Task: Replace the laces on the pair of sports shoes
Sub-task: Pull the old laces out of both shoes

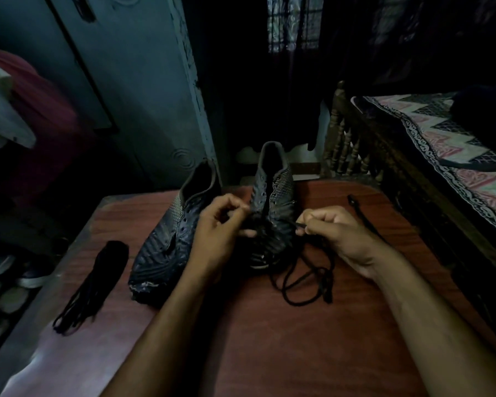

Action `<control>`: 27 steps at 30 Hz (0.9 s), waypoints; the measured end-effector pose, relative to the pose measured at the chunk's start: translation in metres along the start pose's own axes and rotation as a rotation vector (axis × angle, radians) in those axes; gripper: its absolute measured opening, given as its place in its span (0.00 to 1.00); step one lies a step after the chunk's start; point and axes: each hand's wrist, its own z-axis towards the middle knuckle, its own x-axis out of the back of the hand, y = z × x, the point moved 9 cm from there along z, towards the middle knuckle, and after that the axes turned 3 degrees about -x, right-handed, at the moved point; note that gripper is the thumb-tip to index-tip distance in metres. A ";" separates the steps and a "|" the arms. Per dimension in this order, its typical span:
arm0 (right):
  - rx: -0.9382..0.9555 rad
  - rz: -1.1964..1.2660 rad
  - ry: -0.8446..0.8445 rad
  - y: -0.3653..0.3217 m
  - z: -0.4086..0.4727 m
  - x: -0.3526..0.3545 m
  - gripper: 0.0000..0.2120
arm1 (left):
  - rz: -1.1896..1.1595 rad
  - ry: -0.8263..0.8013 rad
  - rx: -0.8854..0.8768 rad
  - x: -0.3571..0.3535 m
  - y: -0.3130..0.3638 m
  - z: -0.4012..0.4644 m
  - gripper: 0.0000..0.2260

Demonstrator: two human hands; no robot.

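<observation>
Head view: both forearms are reaching in from the bottom edge, converging over the right shoe (272,207), which is standing on the table (269,339) with its toe toward the person.

Left hand (224,227) is sitting at the shoe's left eyelet row, back of hand facing the camera, wrist slightly bent inward. Its fingers are curling in and thumb and forefinger are pinching together at the flap edge; whether it's the flap or a lace end between them, cannot tell, too dark.

Right hand (332,230) is sitting at the shoe's right side, knuckles up, fingers curling into a loose fist. It is pinching the tip of the black lace (301,282) between thumb and forefinger, tip pointing left toward the eyelets. The rest of that lace is trailing down below the right hand and lying in loose loops on the table between the two forearms.

Hands are apart, shoe's throat between them.

Left shoe (169,239) is lying just left of the left hand, touching or nearly touching the wrist, eyelets showing no lace, toe scuffed. A bundle of black laces (95,285) is lying further left of that, well apart from both hands. Another dark lace strand (361,213) is lying on the table beyond the right hand.

Bed (447,144) with a patterned cover is running along the right of the right arm.
</observation>
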 end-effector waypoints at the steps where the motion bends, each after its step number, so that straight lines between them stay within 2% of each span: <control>1: 0.019 -0.008 -0.037 -0.003 -0.001 -0.002 0.19 | 0.148 0.094 -0.075 0.013 0.005 0.002 0.11; 2: 0.035 -0.020 -0.067 -0.004 -0.001 -0.002 0.20 | 0.308 0.137 -0.148 0.020 0.012 0.002 0.15; 4: 0.061 -0.025 -0.126 -0.010 -0.006 0.000 0.19 | 0.478 0.063 -0.235 0.016 0.016 0.003 0.24; 5: 0.060 0.004 -0.178 -0.014 -0.010 -0.001 0.18 | 0.506 -0.022 -0.241 0.008 0.013 0.003 0.24; 8: -0.019 0.044 -0.394 -0.021 -0.027 -0.016 0.18 | 0.686 -0.171 -0.303 -0.014 0.008 -0.003 0.13; 10: -0.018 -0.100 -0.305 -0.019 -0.022 -0.015 0.22 | 0.767 -0.167 -0.333 -0.016 0.008 -0.004 0.08; 12: 0.067 -0.305 0.010 -0.019 -0.009 0.001 0.21 | 0.757 -0.122 -0.325 -0.012 0.011 -0.003 0.05; 14: 0.228 -0.520 0.298 -0.028 -0.004 0.006 0.13 | 0.680 -0.063 -0.321 -0.010 0.014 -0.003 0.03; 15: 0.285 -0.618 0.333 -0.031 -0.004 -0.001 0.12 | 0.608 -0.054 -0.291 -0.011 0.013 -0.003 0.04; 17: 0.287 -0.803 0.303 -0.023 0.000 -0.013 0.23 | 0.422 -0.089 -0.181 -0.015 0.008 -0.005 0.05; 19: 0.214 -0.922 0.307 -0.020 0.000 -0.008 0.29 | 0.280 -0.149 -0.071 -0.022 0.002 -0.007 0.06; 23: 0.191 -1.016 0.411 -0.025 -0.004 0.020 0.27 | -0.107 -0.229 0.045 -0.037 0.001 -0.013 0.09; 25: 0.171 -1.020 0.477 -0.026 -0.005 0.032 0.25 | -0.200 -0.261 0.054 -0.044 0.006 -0.017 0.08; 27: 0.156 -0.946 0.470 -0.025 -0.006 0.037 0.21 | -0.282 -0.323 0.072 -0.050 0.008 -0.023 0.07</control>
